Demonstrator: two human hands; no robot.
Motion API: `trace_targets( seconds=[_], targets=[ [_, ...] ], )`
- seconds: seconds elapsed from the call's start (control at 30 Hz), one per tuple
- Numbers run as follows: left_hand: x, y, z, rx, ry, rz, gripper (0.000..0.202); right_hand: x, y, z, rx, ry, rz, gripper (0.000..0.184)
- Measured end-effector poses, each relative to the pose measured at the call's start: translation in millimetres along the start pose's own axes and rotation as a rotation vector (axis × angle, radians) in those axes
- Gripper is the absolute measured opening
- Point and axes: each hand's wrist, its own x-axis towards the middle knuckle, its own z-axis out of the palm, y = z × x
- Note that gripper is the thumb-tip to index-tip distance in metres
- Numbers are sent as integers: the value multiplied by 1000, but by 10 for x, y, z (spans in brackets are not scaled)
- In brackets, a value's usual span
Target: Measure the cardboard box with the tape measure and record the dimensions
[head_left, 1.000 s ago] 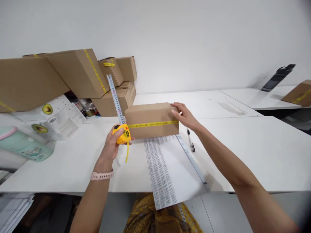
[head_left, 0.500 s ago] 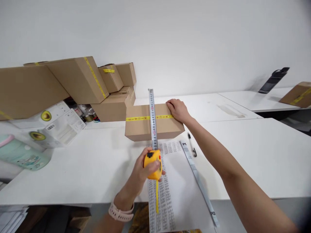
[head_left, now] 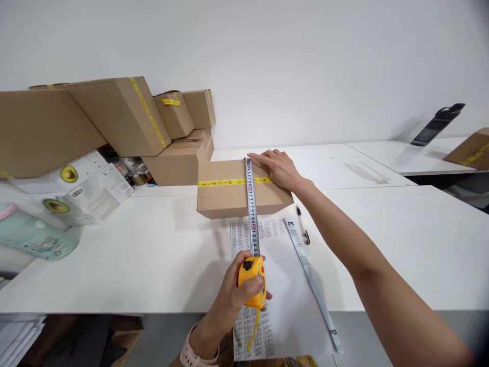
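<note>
A small cardboard box (head_left: 225,196) with a yellow tape band lies flat on the white table (head_left: 114,255). My right hand (head_left: 275,168) rests on the box's far top edge, fingers flat, pinning the end of the tape blade (head_left: 251,204). The silver blade runs from that far edge across the box top toward me. My left hand (head_left: 240,288) is closed around the yellow tape measure case (head_left: 252,280), held above a printed sheet of numbers (head_left: 267,285) in front of the box.
A black pen (head_left: 303,228) and a long paper strip (head_left: 311,280) lie right of the sheet. Stacked cardboard boxes (head_left: 114,117), white avocado-print cartons (head_left: 76,188) and a mint bottle (head_left: 34,234) crowd the left. Another box (head_left: 469,148) and a dark bottle (head_left: 437,125) sit far right.
My left hand carried the tape measure from the box's left side to its front and pulled back toward me. The blade now lies across the box top, its end held by my right hand.
</note>
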Motion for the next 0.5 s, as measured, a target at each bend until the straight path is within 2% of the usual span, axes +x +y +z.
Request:
trace_targets(
  seconds=[0.13, 0.5],
  targets=[
    [24, -54, 18, 4, -6, 10, 60, 29, -5, -28, -53, -48, -63, 54],
    [78, -97, 27, 4, -24, 12, 60, 34, -20, -3, -25, -25, -33, 53]
  ],
)
